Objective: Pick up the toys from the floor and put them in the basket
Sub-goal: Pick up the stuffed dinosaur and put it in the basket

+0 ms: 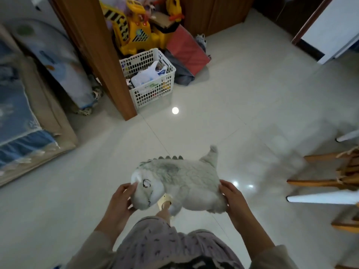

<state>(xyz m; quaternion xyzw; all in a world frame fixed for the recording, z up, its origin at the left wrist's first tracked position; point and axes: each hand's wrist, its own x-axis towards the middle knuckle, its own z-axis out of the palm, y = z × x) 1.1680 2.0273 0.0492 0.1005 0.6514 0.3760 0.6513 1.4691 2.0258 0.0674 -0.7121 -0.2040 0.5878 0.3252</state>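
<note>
A grey plush dinosaur [184, 179] with dark back spikes is held off the floor in front of me, head to the left, tail up to the right. My left hand [121, 199] grips its head and my right hand [232, 199] grips its rear end. A white plastic lattice basket [167, 84] stands on the floor ahead, beside a wooden post, with a plastic bag and small items inside it.
A wooden post [108, 61] rises left of the basket. A yellow ride-on digger [134, 30] and a red bag [186, 49] sit behind it. A mattress [23, 121] lies at the left. Wooden chair legs [320, 183] stand at the right. Glossy tiled floor [242, 105] lies between.
</note>
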